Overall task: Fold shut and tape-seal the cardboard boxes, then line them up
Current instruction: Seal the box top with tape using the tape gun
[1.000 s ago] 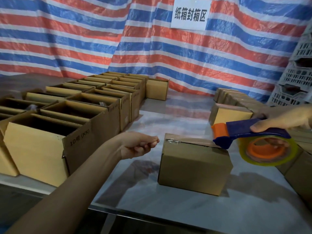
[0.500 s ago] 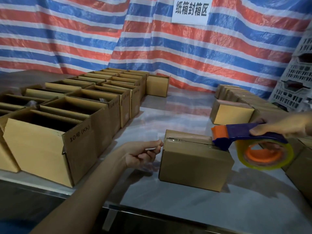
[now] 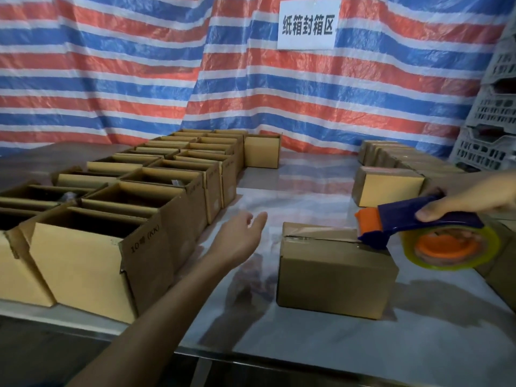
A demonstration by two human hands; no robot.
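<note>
On box, tape gun, R hand gripping

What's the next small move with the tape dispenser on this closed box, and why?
Probably draw the tape dispenser over the closed box's right top edge and down its side, then tear the tape. Its orange head sits at the right end of the top seam, which looks glossy with tape. The right hand holds it; the left hand is open, off the box.
</note>
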